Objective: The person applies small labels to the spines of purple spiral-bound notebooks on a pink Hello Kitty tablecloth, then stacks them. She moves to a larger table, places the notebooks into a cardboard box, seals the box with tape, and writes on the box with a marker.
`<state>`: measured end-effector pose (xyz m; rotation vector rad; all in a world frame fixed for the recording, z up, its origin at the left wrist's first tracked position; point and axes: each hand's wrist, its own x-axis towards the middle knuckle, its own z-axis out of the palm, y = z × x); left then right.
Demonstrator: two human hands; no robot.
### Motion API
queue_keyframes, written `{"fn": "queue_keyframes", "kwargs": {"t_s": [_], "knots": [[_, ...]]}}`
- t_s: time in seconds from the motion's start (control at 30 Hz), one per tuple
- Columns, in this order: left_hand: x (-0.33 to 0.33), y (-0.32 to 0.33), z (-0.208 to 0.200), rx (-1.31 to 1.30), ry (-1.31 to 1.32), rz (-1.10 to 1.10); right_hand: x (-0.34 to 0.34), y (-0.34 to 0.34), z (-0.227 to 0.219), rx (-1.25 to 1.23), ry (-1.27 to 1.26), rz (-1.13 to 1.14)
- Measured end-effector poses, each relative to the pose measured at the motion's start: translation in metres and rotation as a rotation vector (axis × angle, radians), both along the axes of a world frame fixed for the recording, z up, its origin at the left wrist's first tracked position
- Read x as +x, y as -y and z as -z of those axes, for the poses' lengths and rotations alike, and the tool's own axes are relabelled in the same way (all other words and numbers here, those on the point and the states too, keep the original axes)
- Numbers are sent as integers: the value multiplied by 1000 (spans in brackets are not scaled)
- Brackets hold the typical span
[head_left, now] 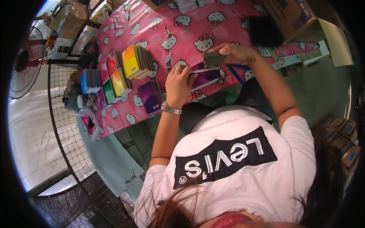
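Note:
My left hand [178, 81], with a metal watch on its wrist, has its fingers curled over the left end of a purple spiral notebook [207, 79] at the table's near edge. Above the notebook's right part, my right hand [232, 52] grips a flat grey-brown board [214, 58], which may be a notebook cover. A dark wire coil [243, 62] shows beside my right wrist. Just below it is a slim blue strip [237, 74]. To the left of my left hand lies a stack of purple spiral notebooks [150, 97].
More spiral notebooks stand in stacks on the left: yellow-orange [133, 62], green [109, 91] and blue [90, 81]. A pink patterned cloth [186, 34] covers the table. A cardboard box [289, 19] and a black furry item [264, 31] sit at the far right. A fan [26, 62] stands far left.

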<state>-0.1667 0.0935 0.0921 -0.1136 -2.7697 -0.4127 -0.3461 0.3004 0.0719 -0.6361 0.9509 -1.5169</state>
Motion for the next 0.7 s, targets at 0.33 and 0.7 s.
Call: {"fn": "queue_keyframes", "kwargs": {"t_s": [0.33,0.7], "knots": [[0,3,3,503,152,24,3,11,-10,77,-399,-66],[1,2,9,530,102,37,7,10,1,-193,-33,-83]]}}
